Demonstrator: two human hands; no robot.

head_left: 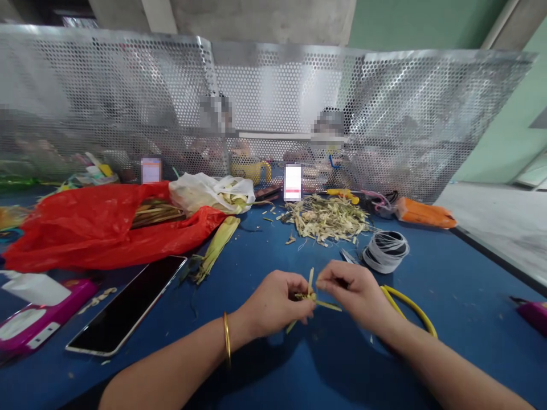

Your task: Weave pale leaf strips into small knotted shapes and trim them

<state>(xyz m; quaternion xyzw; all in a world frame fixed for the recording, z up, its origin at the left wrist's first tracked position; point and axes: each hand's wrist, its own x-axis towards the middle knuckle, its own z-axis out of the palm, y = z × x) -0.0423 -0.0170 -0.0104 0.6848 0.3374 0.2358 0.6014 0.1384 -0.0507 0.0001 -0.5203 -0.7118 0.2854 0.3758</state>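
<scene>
Over the middle of the blue table, my left hand [277, 302] pinches a small bundle of pale green-yellow husk strips [328, 306], whose ends stick out upward and to the right. My right hand [356, 290] is closed in a pinch just right of the bundle; anything thin between its fingertips is too small to make out. Beneath the right wrist lie scissors with a yellow handle [416, 316], their middle hidden by the hand. A roll of grey-white cord [386, 251] stands just beyond that hand.
A heap of husk scraps [329, 219] lies ahead. To the left are a red plastic bag [85, 228], a husk piece [220, 245], a phone [128, 307] and a purple tissue pack [55, 313]. An orange packet [425, 213] sits right, before a perforated metal screen [273, 85].
</scene>
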